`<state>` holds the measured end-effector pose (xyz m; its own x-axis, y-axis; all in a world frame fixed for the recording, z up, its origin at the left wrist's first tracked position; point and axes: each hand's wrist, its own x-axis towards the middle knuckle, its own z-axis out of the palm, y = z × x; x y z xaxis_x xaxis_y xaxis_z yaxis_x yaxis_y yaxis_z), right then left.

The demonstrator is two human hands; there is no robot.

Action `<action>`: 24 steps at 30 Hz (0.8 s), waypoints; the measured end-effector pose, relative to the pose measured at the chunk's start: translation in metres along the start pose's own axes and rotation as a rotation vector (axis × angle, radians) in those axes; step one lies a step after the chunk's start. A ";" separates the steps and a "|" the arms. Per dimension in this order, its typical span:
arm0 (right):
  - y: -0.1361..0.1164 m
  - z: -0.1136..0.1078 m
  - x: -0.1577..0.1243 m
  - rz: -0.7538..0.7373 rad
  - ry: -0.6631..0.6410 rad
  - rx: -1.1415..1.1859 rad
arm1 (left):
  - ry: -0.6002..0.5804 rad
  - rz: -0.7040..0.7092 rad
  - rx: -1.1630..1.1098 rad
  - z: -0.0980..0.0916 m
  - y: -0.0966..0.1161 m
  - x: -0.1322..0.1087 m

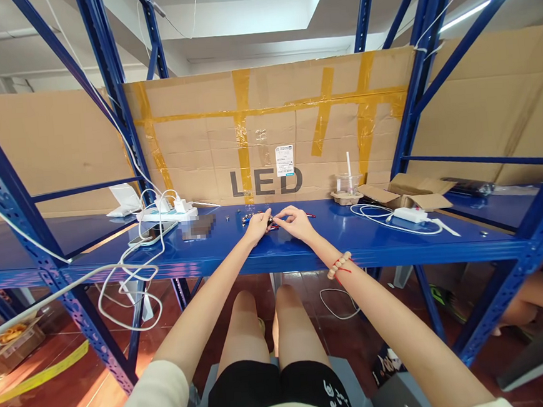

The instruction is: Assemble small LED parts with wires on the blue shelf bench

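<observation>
Black shorts point(242, 394) closest, small dark item point(270, 222) half hidden in a pinch

Nearer the camera than the power strip point(171, 216), the lap is seen. To the strip's right, and slightly nearer, the item is held at the table point(378, 239); whether the surface is touched cannot be told. It appears to be pinched by the left hand point(256, 228), thumb and finger nearly closed. The right hand point(297, 223) is curled close against it, fingertips gathered, but whether anything is gripped there cannot be told.

With so little exposed, the item could slip and be lost among the loose small parts point(247, 218) lying between it and the strip. If the white cables point(111, 266) looping below the strip were snagged, the strip could be dragged.

Pointing direction and long axis cannot be read, as the item is mostly covered; a red tip point(311, 215), farther right of the strip, may be separate.
</observation>
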<state>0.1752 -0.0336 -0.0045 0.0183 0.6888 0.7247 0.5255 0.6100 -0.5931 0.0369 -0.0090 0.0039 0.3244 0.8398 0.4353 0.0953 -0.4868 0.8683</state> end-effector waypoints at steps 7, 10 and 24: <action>-0.003 -0.004 -0.001 0.008 0.036 -0.075 | -0.002 -0.040 0.048 0.001 0.003 -0.001; -0.005 -0.005 -0.002 0.008 0.024 -0.090 | -0.010 -0.038 0.059 0.001 0.003 -0.001; -0.005 -0.006 0.000 0.007 -0.014 0.001 | -0.066 -0.066 -0.042 0.002 0.013 -0.005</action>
<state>0.1778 -0.0389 0.0005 0.0101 0.6986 0.7155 0.5245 0.6055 -0.5986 0.0384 -0.0201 0.0120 0.3799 0.8516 0.3611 0.0798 -0.4191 0.9044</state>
